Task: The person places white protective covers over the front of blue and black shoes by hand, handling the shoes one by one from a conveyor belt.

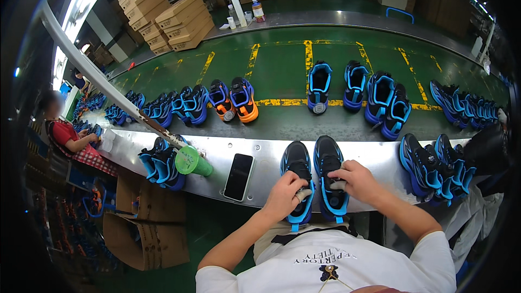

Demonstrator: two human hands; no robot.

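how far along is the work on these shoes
Can't tell what's finished. Blue pairs and an orange pair sit on the green belt. In hand: left hand and right hand each on one black-and-blue shoe. More pairs sit at right.

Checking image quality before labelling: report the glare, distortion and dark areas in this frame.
Head view: fisheye bends the green conveyor belt and the shiny metal ledge; a bright window strip blows out upper left; corners go black; the hands and shoes stay sharp.
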